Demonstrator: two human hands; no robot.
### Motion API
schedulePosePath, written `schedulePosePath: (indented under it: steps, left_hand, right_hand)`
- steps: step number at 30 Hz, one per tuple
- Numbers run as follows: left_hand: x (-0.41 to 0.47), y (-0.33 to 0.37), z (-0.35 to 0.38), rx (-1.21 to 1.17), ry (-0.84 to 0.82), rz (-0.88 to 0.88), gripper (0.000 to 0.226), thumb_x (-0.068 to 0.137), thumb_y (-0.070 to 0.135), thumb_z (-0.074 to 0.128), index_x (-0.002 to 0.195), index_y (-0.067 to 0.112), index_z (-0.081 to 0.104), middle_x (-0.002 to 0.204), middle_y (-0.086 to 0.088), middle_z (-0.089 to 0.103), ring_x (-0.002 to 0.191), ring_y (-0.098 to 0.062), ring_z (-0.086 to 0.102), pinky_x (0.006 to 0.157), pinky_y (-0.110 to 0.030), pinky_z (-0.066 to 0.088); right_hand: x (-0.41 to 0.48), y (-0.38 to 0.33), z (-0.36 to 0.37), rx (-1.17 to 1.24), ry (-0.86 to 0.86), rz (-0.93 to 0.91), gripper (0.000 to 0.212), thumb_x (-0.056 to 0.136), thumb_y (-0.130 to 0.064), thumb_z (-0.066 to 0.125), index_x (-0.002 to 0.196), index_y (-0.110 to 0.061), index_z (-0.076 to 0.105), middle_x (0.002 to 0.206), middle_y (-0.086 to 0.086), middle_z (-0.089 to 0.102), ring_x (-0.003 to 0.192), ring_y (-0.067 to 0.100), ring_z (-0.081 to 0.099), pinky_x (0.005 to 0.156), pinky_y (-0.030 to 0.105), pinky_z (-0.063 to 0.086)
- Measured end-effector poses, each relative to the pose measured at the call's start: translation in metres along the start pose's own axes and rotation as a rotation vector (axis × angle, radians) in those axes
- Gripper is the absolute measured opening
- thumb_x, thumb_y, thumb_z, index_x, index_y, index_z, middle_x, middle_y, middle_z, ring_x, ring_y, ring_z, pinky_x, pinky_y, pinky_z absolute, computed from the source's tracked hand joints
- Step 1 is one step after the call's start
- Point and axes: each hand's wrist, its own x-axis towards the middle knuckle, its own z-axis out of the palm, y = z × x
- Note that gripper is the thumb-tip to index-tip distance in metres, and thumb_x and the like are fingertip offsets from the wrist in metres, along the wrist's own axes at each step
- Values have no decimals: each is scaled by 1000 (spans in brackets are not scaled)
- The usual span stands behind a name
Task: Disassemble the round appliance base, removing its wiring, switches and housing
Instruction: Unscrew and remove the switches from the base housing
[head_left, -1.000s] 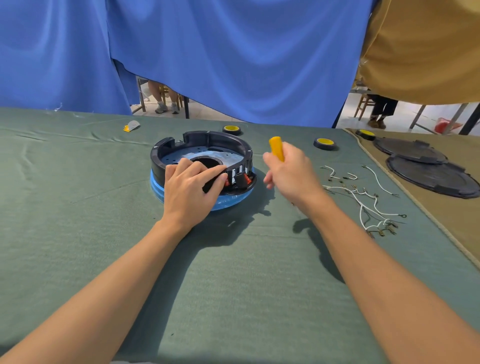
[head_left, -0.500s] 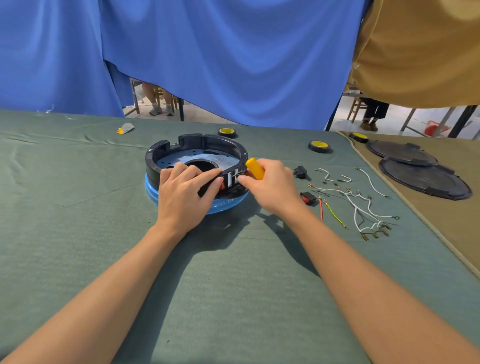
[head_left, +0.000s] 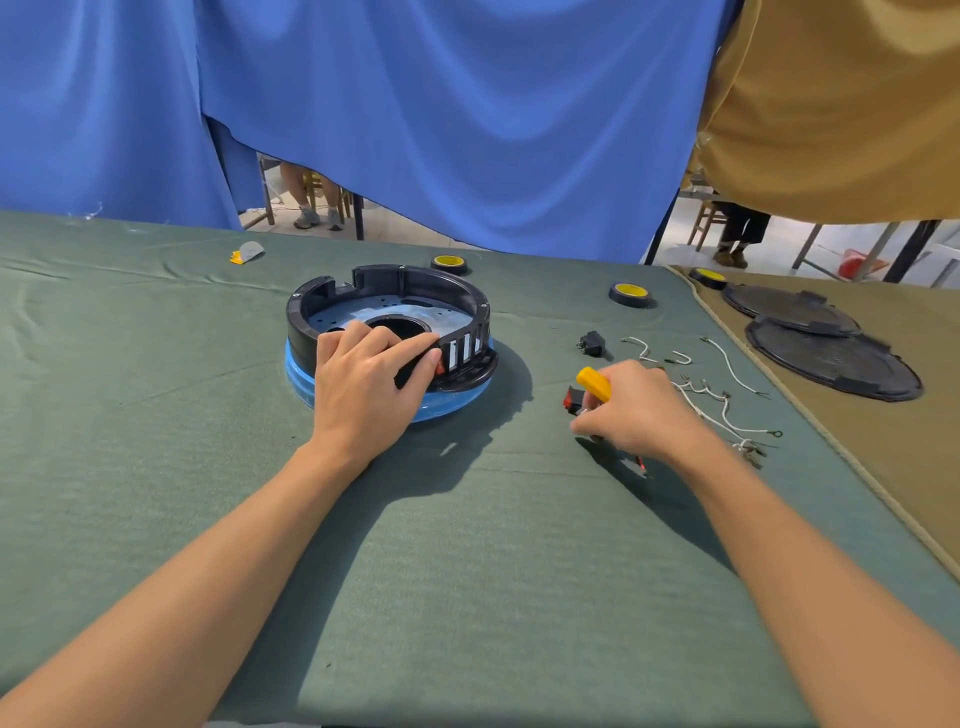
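The round appliance base (head_left: 405, 291) is a black ring housing on a blue bottom, standing on the green cloth left of centre. My left hand (head_left: 369, 379) lies on its near rim, gripping it, with a red switch (head_left: 439, 368) showing by my thumb. My right hand (head_left: 636, 405) is to the right of the base, low over the cloth, closed on a yellow-handled tool (head_left: 594, 383). A red and black switch (head_left: 573, 400) sits just under that hand. Loose white wires (head_left: 711, 400) lie beyond it.
A small black part (head_left: 592, 344) lies right of the base. Yellow-and-black wheels (head_left: 629, 294) (head_left: 450, 263) (head_left: 707, 277) sit at the far edge. Two black round covers (head_left: 831, 358) rest on the tan cloth at right. A small grey and yellow piece (head_left: 247, 253) lies far left.
My right hand with the yellow tool went from mid-air to the base's switch side, then pulled away right and down to the cloth. A red and black switch now lies under it. My left hand stayed.
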Motion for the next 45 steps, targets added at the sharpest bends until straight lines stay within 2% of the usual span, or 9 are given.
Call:
schedulePosePath:
  steps: [7,13,18,25,29,33,36,38,45]
  left_hand:
    - [0,1,-2,7,-14,-6,24,92,35,60,107,25,76,79,5,67,81,-22,55,82,-33,30]
    - [-1,2,-2,-3,-26,-12,26,93,36,58,109,24,75,81,5,67,83,-22,56,83,-35,31]
    - [2,3,-4,-46,-39,-31,22,92,33,62,106,22,76,79,4,67,82,-22,54,81,-32,26]
    - [5,-4,-19,-298,-120,-53,20,88,29,64,100,22,78,75,7,66,85,-18,50,82,-31,23]
    - [7,-11,-31,-363,-205,-62,19,88,30,65,104,25,76,94,10,65,101,-17,45,89,-34,23]
    - [7,-9,-33,-314,-227,-103,18,90,25,68,105,28,76,116,10,59,116,-16,37,91,-29,16]
    - [6,-7,-32,-283,-228,-113,18,90,24,68,105,28,76,123,10,57,121,-19,37,92,-28,15]
    - [9,-8,-33,-284,-250,-114,17,90,25,68,105,30,76,127,12,53,126,-19,34,93,-28,15]
    - [13,-27,-35,-178,-251,-289,23,89,38,67,111,46,69,148,16,32,132,-15,22,99,-33,12]
  right_hand:
    - [8,-7,26,-35,76,39,28,80,-34,72,91,-11,60,98,16,63,96,35,57,71,36,46]
    - [4,-1,2,196,180,39,36,88,-30,64,61,-12,48,63,6,51,74,30,50,56,33,31]
    - [6,-8,-7,230,167,-2,32,90,-26,63,73,1,59,67,18,59,69,30,54,59,32,34]
    - [6,-49,9,352,103,-224,45,90,-34,62,56,-16,40,46,-9,36,47,10,34,50,28,27]
    - [11,-67,13,656,113,-270,49,94,-41,58,78,5,56,61,3,44,50,13,36,57,30,31]
    - [19,-71,15,582,217,-272,41,93,-41,58,72,-6,58,58,-6,47,51,5,40,56,27,33]
    - [25,-71,24,262,300,-314,22,94,-43,55,98,-26,69,106,0,61,95,14,56,78,29,39]
    - [31,-73,28,137,200,-347,37,95,-48,51,125,-30,61,143,1,43,125,22,46,100,38,39]
    - [34,-78,37,-52,-12,-384,48,96,-54,45,141,-39,43,159,-3,25,139,27,35,107,48,35]
